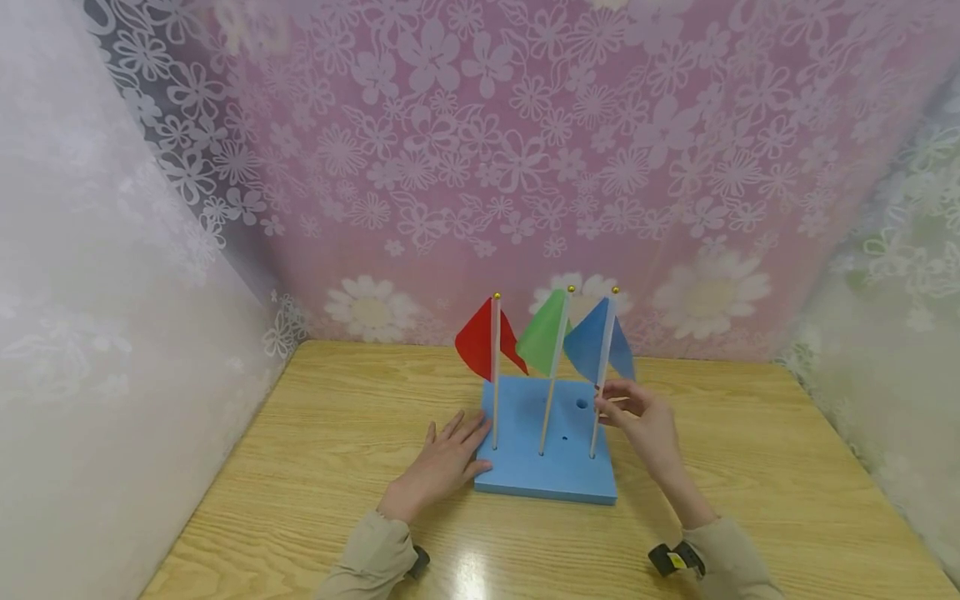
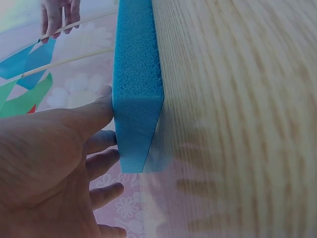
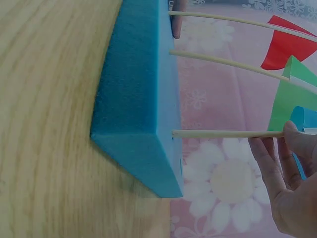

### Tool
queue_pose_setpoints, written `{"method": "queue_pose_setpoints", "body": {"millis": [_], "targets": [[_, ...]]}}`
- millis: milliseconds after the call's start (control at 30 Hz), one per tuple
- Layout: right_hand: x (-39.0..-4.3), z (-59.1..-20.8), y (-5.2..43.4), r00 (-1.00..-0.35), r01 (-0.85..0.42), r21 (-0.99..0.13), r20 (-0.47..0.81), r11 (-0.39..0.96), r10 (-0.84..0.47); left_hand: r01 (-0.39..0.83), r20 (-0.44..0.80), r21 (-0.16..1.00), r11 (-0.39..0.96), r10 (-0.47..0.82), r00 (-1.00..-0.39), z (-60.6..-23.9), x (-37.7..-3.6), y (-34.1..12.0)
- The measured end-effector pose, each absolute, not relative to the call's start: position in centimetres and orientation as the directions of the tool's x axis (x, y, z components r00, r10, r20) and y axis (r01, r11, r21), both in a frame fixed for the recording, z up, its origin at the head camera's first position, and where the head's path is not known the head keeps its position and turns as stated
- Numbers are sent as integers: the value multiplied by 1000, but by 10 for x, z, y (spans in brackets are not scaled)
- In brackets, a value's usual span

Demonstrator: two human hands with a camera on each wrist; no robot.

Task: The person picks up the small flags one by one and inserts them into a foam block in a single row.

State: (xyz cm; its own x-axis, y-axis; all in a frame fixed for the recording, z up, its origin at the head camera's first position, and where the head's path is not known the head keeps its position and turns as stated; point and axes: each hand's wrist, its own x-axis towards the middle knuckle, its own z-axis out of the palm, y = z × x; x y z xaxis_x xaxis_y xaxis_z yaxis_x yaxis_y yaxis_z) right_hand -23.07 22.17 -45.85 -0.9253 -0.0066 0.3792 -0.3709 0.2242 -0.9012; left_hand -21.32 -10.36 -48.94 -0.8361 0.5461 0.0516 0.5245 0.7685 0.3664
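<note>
A blue foam block point(image 1: 547, 487) lies on the table with three small flags standing in it on thin wooden sticks. The red flag point(image 1: 476, 343) is at the left, the green flag point(image 1: 543, 337) in the middle and the blue flag point(image 1: 587, 342) at the right, each topped by a gold bead. My right hand point(image 1: 651, 427) pinches the blue flag's stick point(image 3: 223, 134) just below the cloth; its foot meets the block's top near the right edge. With spread, straight fingers, my left hand point(image 1: 438, 468) rests on the block's left edge.
Two more holes, a large one point(image 1: 582, 403) and a small one point(image 1: 565, 438), show in the block's top. The wood-grain table point(image 1: 360, 425) reaches a flowered pink backdrop point(image 1: 465, 167) behind, with pale cloth point(image 1: 112, 375) along the left side.
</note>
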Motion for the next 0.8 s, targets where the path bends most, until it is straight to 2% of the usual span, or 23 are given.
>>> {"method": "queue_pose_setpoints", "body": {"millis": [600, 800], "targets": [[-226, -463, 225, -918, -386, -889, 398, 245, -3, 517, 43, 374, 770, 543, -839, -492, -215, -105], [-220, -465, 236, -922, -371, -869, 386, 327, -22, 512, 43, 407, 756, 544, -838, -491, -217, -108]]}}
